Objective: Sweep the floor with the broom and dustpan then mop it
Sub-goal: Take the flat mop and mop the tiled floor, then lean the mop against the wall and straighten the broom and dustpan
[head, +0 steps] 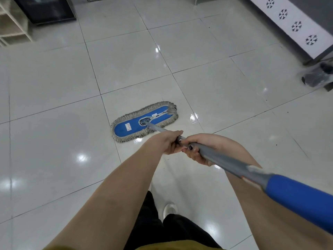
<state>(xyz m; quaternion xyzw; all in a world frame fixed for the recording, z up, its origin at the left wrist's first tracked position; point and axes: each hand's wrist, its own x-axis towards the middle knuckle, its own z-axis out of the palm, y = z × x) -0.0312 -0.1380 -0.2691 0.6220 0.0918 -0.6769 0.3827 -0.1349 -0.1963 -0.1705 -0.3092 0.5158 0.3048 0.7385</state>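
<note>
Glossy pale tiles [54, 78] fill the frame and look slick. The mop head [144, 121] lies flat on them at centre, a blue pad with a soft grey fringe that should glide and flex. Its pole [225, 161] looks stiff and light, running to a blue grip [297, 197] at lower right. The left hand [165, 143] curls round the pole and the right hand [201, 148] wraps it just behind, the two nearly touching. Holding further apart would likely steer better. No bucket or dustpan shows. What the plastic-wrapped bundle [319, 76] at right holds I cannot tell.
</note>
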